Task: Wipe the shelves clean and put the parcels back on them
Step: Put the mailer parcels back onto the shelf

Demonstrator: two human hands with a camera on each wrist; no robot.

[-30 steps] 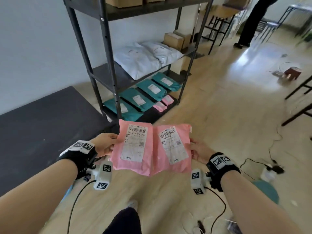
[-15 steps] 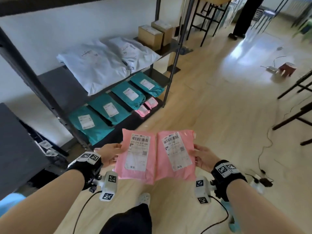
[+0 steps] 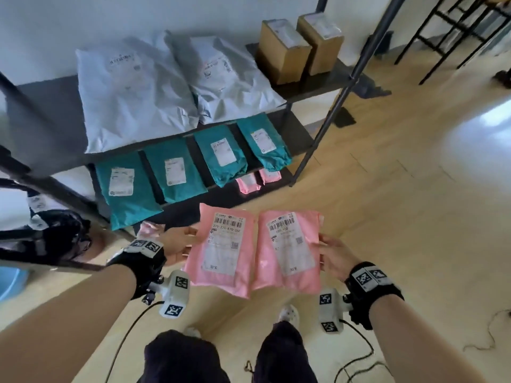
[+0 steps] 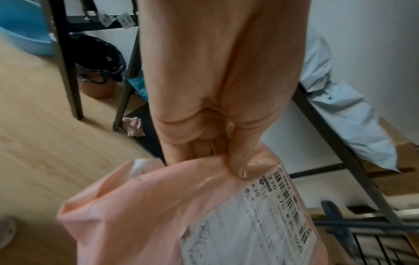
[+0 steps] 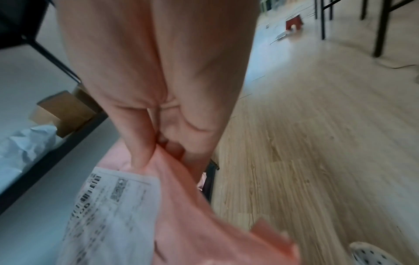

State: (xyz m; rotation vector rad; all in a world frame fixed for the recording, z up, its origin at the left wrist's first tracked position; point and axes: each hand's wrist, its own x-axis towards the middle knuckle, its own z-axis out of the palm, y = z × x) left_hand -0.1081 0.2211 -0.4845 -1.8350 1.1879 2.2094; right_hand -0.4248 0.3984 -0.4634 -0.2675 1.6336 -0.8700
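1. Here, the left hand [image 3: 177, 242] is seen pinching the left edge of the left pink parcel [image 3: 221, 250], thumb on top and fingers curled beneath, as the left wrist view confirms [image 4: 235, 161].
2. The parcel is held in the air, label up, with its long axis running from 6 to 12 o'clock, towards the shelving unit [image 3: 351, 76].
3. Just beside it, edges touching or nearly so, the right pink parcel [image 3: 290, 250] is held in the same orientation, pinched at its right edge by the right hand [image 3: 334, 255].
4. The bottom shelf [image 3: 221, 194] lies at about 12 o'clock from both hands, lower and further away; the left hand is judged slightly nearer to it.
5. A bare dark strip is left in front of the four teal parcels [image 3: 171, 168], and two small pink parcels [image 3: 257, 179] are already laid at about 1 o'clock.
6. The front upright [image 3: 326, 125] stands at 1 o'clock of the right hand and would have to be cleared.
7. On the middle shelf, two grey bags [image 3: 132, 89] and two cardboard boxes [image 3: 282, 51] are stored, overhanging the approach.
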